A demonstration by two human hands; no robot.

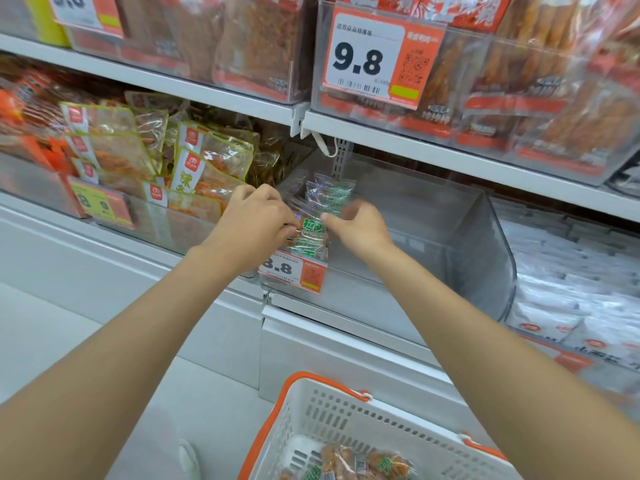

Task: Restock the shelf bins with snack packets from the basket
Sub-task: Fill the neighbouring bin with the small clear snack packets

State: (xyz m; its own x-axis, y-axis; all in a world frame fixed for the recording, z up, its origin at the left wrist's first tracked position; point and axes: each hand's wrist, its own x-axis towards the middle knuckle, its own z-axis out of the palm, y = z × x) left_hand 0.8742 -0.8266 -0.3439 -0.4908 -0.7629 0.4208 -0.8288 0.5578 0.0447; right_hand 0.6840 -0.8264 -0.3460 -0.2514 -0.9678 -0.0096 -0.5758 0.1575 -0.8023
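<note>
The clear bin (450, 237) holds the green snack packets (311, 233) in its front-left corner, above the basket (311, 410). The stack lies between both hands. The left hand (252, 223) fingers pinch its left edge, and the right hand (360, 226) is equally near, its fingers too blurred to tell.

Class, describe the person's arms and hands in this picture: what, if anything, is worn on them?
Both arms are bare as far as the picture shows: no sleeve covers the left forearm or the right forearm. The left hand and right hand wear no gloves. No watch, bracelet or ring is visible, though the right fingers are blurred.
</note>
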